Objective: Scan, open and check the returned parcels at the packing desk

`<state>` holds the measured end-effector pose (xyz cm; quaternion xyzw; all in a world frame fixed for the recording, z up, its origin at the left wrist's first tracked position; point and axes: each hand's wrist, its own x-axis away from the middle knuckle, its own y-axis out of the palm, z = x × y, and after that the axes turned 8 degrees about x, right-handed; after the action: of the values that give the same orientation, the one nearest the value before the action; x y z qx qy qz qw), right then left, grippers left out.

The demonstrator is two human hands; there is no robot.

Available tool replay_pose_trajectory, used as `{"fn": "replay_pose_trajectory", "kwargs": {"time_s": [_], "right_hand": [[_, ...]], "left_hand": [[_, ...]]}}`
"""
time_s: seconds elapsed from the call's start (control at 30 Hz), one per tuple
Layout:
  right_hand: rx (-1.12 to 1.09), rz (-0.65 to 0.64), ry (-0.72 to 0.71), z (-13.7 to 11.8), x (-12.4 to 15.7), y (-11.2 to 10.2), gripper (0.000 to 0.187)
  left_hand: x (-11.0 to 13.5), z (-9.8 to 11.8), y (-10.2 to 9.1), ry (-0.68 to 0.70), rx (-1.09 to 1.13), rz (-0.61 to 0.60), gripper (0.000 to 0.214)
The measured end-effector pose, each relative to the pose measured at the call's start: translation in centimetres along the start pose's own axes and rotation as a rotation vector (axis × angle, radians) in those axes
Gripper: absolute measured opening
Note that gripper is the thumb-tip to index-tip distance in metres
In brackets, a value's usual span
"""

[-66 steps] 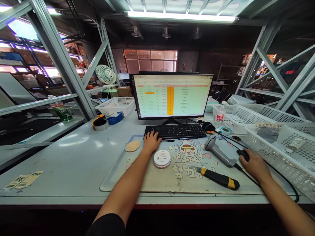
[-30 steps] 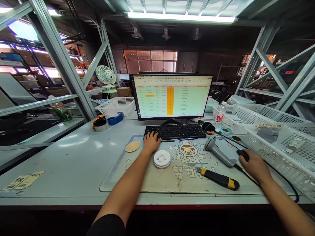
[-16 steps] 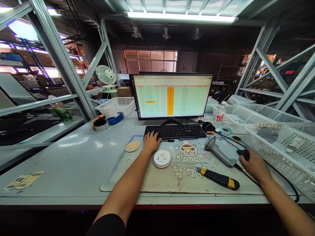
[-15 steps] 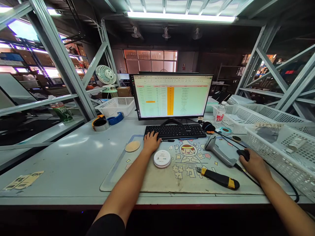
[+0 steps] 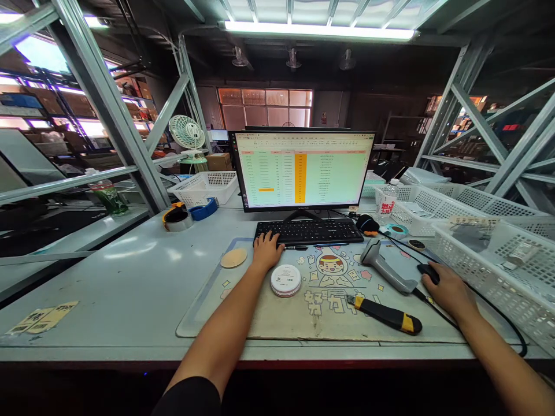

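While the left hand [image 5: 266, 251] lies open on a keyboard [image 5: 321, 231], grip empty, right hand [image 5: 448, 292] cupping a mouse [image 5: 429, 273]

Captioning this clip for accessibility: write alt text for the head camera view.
A person's left hand rests on a black keyboard and their right hand on a black mouse, below a monitor showing a spreadsheet. A barcode scanner, utility knife and round white container lie on the desk mat.

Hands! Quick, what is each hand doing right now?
Left hand: open, resting on the black keyboard.
Right hand: holding the black computer mouse.
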<state>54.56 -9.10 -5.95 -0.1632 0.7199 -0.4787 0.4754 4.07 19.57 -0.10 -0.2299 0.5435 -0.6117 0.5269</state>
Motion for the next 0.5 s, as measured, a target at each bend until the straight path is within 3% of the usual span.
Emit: {"fn": "replay_pose_trajectory", "kwargs": {"time_s": [0.13, 0.37, 0.5], "right_hand": [[0.017, -0.047, 0.024, 0.08, 0.02, -0.19, 0.058], [-0.001, 0.034, -0.037, 0.47, 0.02, 0.57, 0.053], [0.009, 0.017, -0.025, 0.29, 0.10, 0.27, 0.054]], "left_hand": [[-0.01, 0.10, -0.19, -0.008, 0.000, -0.012, 0.058], [0.35, 0.31, -0.27, -0.006, -0.008, -0.009, 0.057], [0.17, 0.16, -0.48, -0.014, 0.015, -0.018, 0.057]]}}
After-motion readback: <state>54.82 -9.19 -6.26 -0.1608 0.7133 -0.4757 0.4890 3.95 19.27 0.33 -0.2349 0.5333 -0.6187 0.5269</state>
